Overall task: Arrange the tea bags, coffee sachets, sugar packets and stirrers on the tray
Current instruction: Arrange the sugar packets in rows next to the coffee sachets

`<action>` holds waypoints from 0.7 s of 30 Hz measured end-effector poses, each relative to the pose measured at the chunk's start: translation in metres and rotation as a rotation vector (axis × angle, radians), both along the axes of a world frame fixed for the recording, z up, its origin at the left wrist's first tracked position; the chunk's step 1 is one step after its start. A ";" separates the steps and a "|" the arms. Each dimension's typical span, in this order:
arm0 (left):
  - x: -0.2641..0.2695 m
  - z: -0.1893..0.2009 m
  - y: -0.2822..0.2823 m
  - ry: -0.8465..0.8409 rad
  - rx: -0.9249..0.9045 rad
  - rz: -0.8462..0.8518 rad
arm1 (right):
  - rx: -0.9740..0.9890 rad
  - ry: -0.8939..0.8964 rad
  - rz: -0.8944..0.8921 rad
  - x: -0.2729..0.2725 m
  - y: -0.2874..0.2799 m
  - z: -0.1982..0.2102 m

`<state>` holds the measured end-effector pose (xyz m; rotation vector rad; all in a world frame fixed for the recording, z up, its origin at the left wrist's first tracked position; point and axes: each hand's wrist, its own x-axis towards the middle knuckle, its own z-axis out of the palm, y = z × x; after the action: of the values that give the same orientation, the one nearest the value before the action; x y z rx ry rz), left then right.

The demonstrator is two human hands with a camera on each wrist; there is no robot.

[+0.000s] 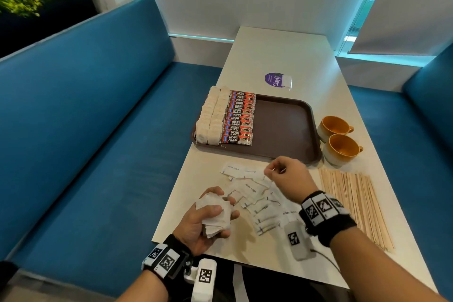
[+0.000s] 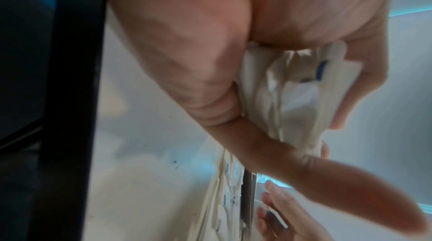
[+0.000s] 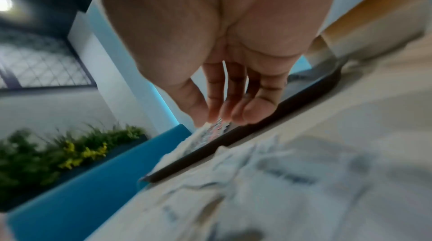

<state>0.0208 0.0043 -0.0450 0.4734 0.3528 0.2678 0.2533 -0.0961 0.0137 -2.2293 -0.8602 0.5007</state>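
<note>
The left hand [image 1: 203, 222] curls around a crumpled bunch of white sugar packets [image 1: 215, 216], thumb across the top, above the near left edge of the tabletop [image 1: 282, 56]. The right hand [image 1: 286, 174] hovers over the loose sugar packets [image 1: 255, 198] with fingers bent inward; the head view hints at a pinch, the blurred wrist view shows nothing between the fingertips [image 3: 236, 115], so I cannot tell whether it holds one. These flat paper packets with blue print lie scattered on the tabletop between the hands, below the near rim of the brown tray [image 1: 289, 130]. The tray, rectangular with rounded corners, holds two rows of pale tea bags [image 1: 210, 117] along its left side and a row of red coffee sachets [image 1: 239, 119] beside them. Thin wooden stirrers [image 1: 355, 206] lie fanned near the right edge, close to two orange-lined cups [image 1: 339, 141].
</note>
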 end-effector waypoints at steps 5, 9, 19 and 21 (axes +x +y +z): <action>0.000 -0.003 0.000 -0.002 0.007 0.015 | -0.268 -0.150 0.145 0.030 0.010 -0.013; 0.003 -0.004 -0.001 0.004 -0.010 0.028 | -0.400 -0.169 0.217 0.020 0.020 -0.026; 0.005 -0.001 -0.002 0.005 -0.024 0.026 | -0.239 -0.040 0.159 0.014 0.016 -0.023; 0.006 -0.001 -0.002 0.009 -0.019 0.023 | -0.254 -0.022 0.172 0.013 0.017 -0.021</action>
<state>0.0263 0.0026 -0.0465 0.4519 0.3693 0.2848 0.2660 -0.0789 -0.0072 -2.4038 -1.0562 0.7007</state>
